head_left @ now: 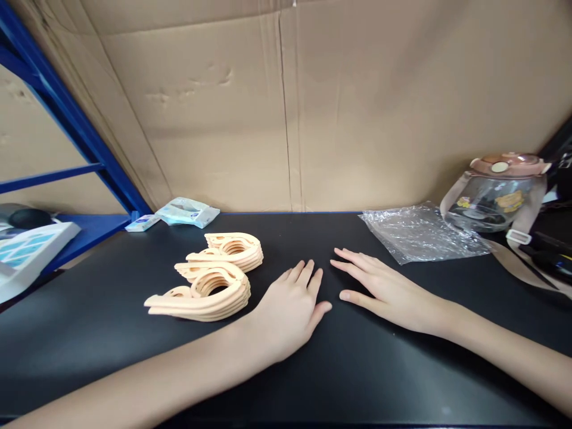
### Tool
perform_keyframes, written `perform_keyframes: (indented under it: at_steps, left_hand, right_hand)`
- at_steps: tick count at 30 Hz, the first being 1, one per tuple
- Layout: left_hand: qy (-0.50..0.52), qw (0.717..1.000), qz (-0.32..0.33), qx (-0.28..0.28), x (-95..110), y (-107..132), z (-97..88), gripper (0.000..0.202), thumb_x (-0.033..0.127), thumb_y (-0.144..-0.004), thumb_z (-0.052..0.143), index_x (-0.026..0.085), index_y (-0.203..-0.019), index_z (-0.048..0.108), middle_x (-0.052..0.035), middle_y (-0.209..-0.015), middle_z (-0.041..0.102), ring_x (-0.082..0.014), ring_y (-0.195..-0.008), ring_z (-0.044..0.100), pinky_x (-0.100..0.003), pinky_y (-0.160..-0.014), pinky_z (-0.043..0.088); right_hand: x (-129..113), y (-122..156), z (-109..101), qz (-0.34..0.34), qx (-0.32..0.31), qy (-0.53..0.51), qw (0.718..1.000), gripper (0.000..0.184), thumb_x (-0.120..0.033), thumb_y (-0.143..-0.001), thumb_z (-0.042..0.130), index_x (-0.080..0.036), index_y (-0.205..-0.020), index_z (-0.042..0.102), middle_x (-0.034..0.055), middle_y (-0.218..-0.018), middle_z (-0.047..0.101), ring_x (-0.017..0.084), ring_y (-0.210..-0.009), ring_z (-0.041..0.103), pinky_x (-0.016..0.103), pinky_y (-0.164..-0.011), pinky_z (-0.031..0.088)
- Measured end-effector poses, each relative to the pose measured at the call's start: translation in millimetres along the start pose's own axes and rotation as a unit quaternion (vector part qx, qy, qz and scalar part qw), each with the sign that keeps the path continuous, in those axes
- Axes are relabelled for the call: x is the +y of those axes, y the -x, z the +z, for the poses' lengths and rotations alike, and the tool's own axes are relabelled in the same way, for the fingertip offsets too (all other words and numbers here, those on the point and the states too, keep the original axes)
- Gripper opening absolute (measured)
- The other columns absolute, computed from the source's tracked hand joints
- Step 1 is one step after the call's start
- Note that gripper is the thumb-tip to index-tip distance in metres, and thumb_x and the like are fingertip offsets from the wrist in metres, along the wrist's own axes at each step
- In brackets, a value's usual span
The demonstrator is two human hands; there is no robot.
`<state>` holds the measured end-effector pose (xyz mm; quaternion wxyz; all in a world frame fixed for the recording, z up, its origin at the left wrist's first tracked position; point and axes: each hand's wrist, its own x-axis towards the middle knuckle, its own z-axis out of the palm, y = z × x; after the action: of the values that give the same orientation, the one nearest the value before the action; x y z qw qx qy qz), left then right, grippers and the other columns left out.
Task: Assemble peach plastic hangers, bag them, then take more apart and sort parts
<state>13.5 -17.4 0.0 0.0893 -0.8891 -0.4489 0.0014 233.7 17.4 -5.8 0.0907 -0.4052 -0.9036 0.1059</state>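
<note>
My left hand (290, 307) lies palm down on the black tabletop (357, 381), its fingers stretched out and holding nothing. Just left of it sit two stacks of beige plastic pieces with curved arms and round loops, which look like folded travel clothes hangers. The nearer hanger stack (236, 298) is close beside my left wrist, and the farther hanger stack (254, 253) stands behind it. Across a small gap, my right hand (384, 289) rests on the table with fingers spread, also without anything in it. The crumpled clear plastic bag (420, 232) is the nearest thing to it.
A clear bottle (491, 202) with a brown lid and beige strap stands at the right. At the back left lie a blue-white wipes packet (187, 211) and a smaller packet (143, 223). A blue metal frame (89, 137) and a white tray (36, 259) are farther left; cardboard (223, 119) stands behind.
</note>
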Motion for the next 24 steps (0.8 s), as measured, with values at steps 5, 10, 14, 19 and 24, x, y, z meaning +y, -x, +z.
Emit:
perform_keyframes:
  at_steps: [5, 10, 14, 19, 24]
  left_hand:
    - [0.016, 0.999, -0.017, 0.040, -10, -9, 10.4, 0.057, 0.043, -0.099, 0.037, 0.004, -0.141, 0.043, -0.0203, -0.146, 0.042, -0.0324, -0.134, 0.041, -0.045, -0.107, 0.041]
    - [0.020, 0.999, 0.010, 0.036, -16, -4, 11.5, 0.057, 0.042, -0.100, 0.035, 0.004, -0.141, 0.043, -0.0199, -0.146, 0.041, -0.0314, -0.135, 0.040, -0.045, -0.108, 0.039]
    - [0.021, 0.999, 0.019, 0.030, -17, -4, 9.1, 0.057, 0.043, -0.100, 0.035, 0.004, -0.141, 0.042, -0.0195, -0.147, 0.040, -0.0310, -0.135, 0.040, -0.045, -0.108, 0.039]
    - [0.024, 0.999, 0.022, 0.027, -18, -4, 8.6, 0.057, 0.042, -0.100, 0.035, 0.003, -0.141, 0.043, -0.0195, -0.146, 0.040, -0.0308, -0.135, 0.040, -0.045, -0.108, 0.039]
    - [0.033, 0.998, 0.023, 0.043, -19, -4, 10.0, 0.055, 0.042, -0.100, 0.036, 0.005, -0.139, 0.045, -0.0200, -0.145, 0.042, -0.0308, -0.134, 0.042, -0.046, -0.106, 0.041]
  right_hand:
    - [1, 1, -3, -0.001, -0.026, 0.031, 0.999, 0.072, -0.062, -0.096, 0.027, -0.014, -0.149, 0.032, 0.0125, -0.157, 0.021, 0.029, -0.145, 0.019, 0.052, -0.116, 0.021]
    - [3, -2, -4, -0.027, -0.008, 0.059, 0.998, 0.063, -0.054, -0.099, 0.026, -0.014, -0.146, 0.038, 0.0136, -0.155, 0.029, 0.028, -0.143, 0.027, 0.049, -0.115, 0.027]
    - [4, -2, -4, -0.037, 0.006, 0.061, 0.997, 0.063, -0.053, -0.099, 0.029, -0.013, -0.145, 0.040, 0.0148, -0.154, 0.032, 0.029, -0.141, 0.030, 0.050, -0.114, 0.030]
    - [3, 0, -5, -0.036, -0.001, 0.068, 0.997, 0.062, -0.053, -0.099, 0.028, -0.013, -0.146, 0.039, 0.0151, -0.154, 0.031, 0.029, -0.141, 0.030, 0.051, -0.114, 0.030]
    - [3, -1, -5, -0.035, 0.005, 0.057, 0.998, 0.061, -0.052, -0.099, 0.031, -0.014, -0.145, 0.041, 0.0148, -0.153, 0.032, 0.029, -0.141, 0.030, 0.051, -0.114, 0.029]
